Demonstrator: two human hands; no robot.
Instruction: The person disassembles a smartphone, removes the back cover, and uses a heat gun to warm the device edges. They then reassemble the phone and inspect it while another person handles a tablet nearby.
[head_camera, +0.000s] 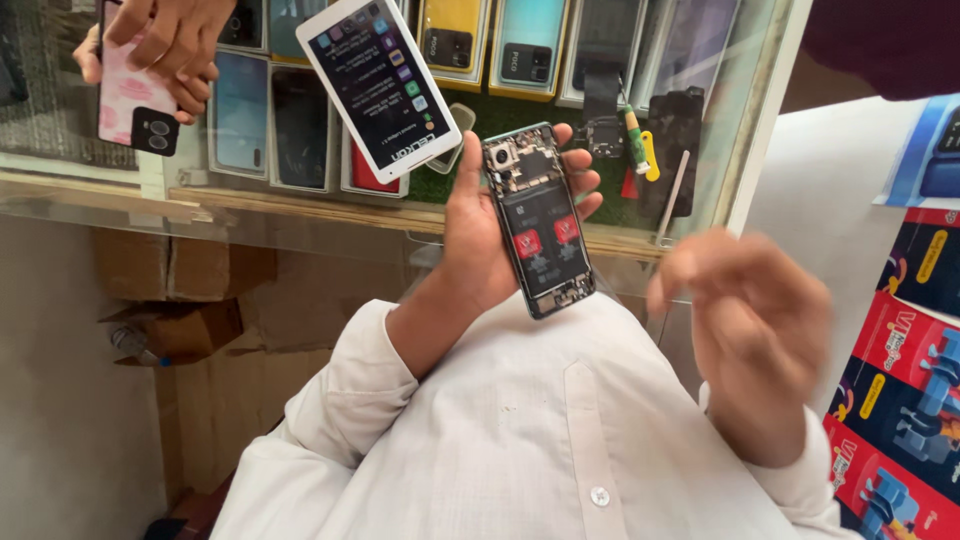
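The opened smartphone (538, 220) has its back cover off, so the camera module, dark shields and two red stickers inside are visible. It is held upright, a little tilted, above the edge of the glass counter (300, 215) and in front of the person's white shirt (520, 430). The left hand (490, 225) grips it from the side: the thumb lies along the left edge, and the fingertips (580, 180) curl around the right edge. The right hand (750, 330) is blurred, near the phone but apart from it, its fingers loosely spread and holding nothing.

On the counter just behind the phone lie a white smartphone (378, 85) with a lit screen, a green-handled screwdriver (636, 135) and a thin pale stick (672, 195). At the top left, another person's hand (165, 45) holds a pink phone (135, 100).
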